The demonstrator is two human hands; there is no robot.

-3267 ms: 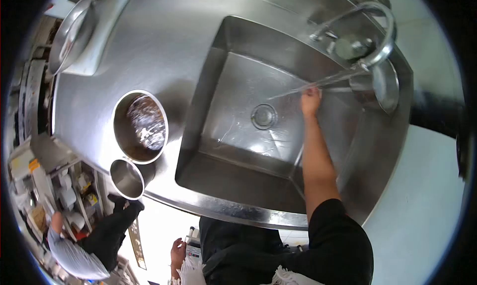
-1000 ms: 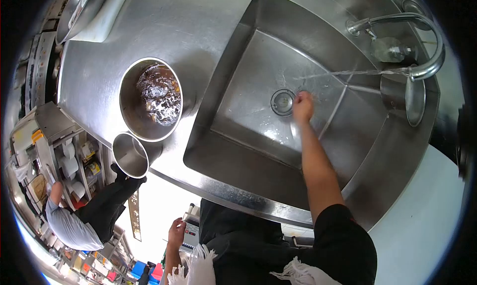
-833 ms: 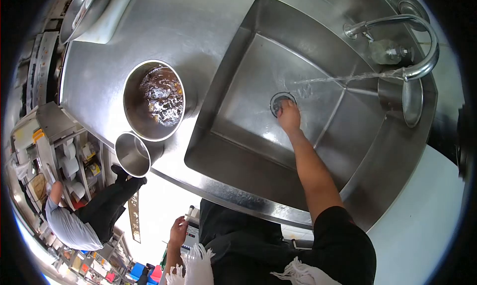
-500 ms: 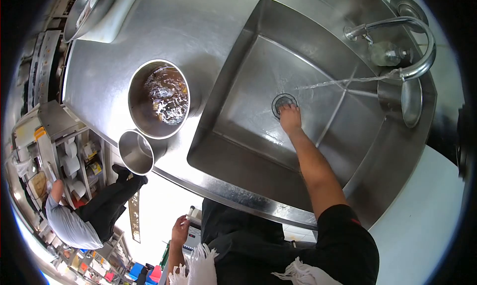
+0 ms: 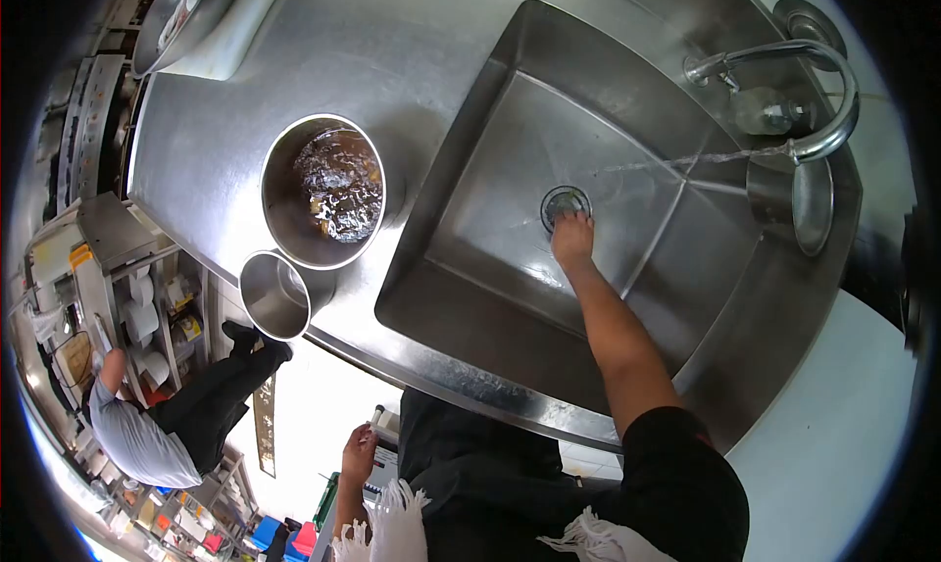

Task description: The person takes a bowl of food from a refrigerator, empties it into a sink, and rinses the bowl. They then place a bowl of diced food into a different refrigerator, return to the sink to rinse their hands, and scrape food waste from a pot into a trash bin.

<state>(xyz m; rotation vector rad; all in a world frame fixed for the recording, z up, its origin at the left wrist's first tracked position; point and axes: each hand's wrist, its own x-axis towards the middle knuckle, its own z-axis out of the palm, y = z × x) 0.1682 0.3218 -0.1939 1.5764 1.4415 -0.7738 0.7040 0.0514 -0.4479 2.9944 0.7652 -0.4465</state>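
Note:
In the sink, my right hand reaches down to the round drain strainer. Its fingers are bent together at the strainer's near right edge, and whatever lies under the fingertips is hidden. A thin stream of water runs from the curved faucet into the basin. My left hand is low at my left side, clear of the counter, its fingers curled beside a small pale rod-like part. What those fingers hold, if anything, I cannot make out.
Left of the sink stands a large steel pot of rippling brownish liquid. A smaller steel pot sits at the counter's edge. A metal bowl is at the far left corner. Another person works by shelves beyond.
My right hand stays at the drain, its fingers shifting slightly so more of the strainer shows. The view has moved a little; my left hand holds nearly the same pose.

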